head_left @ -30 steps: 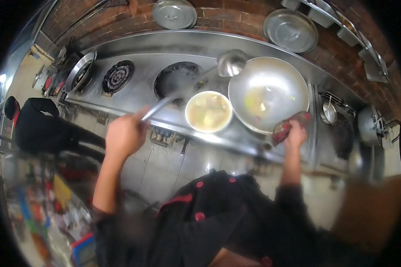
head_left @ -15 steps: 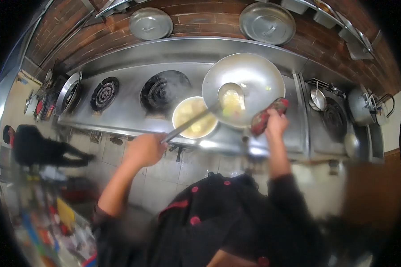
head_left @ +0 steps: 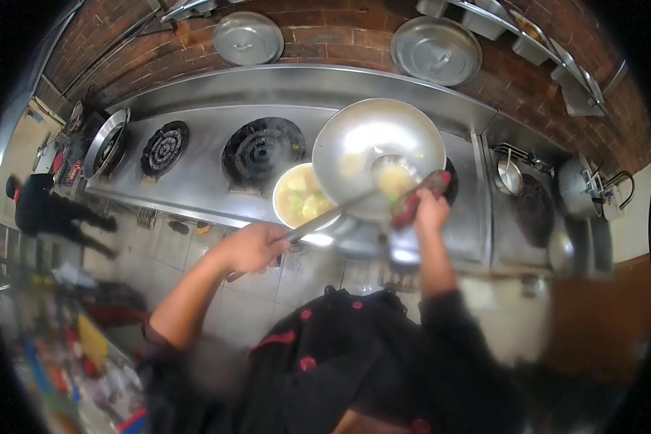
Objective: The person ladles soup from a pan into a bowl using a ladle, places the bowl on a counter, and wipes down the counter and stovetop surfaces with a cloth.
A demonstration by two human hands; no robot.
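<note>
My left hand is closed around the handle of a long metal ladle. The ladle's bowl reaches into a large wok, with pale, soupy food and bits of green around it. My right hand grips a red patterned cloth at the wok's near right side; the cloth hides whatever part of the wok lies beneath. Left of the wok, touching or just under its rim, stands a white bowl holding yellowish broth with pale chunks and green pieces.
Black burners line the steel stove. A second wok stands at the far left. Round lids hang on the brick wall. At right are a small pan and a large pot. Another person is at far left.
The ladle's bowl has shifted right and toward me inside the wok. The wok and my right hand appear slightly lower and left. The other person has changed posture.
</note>
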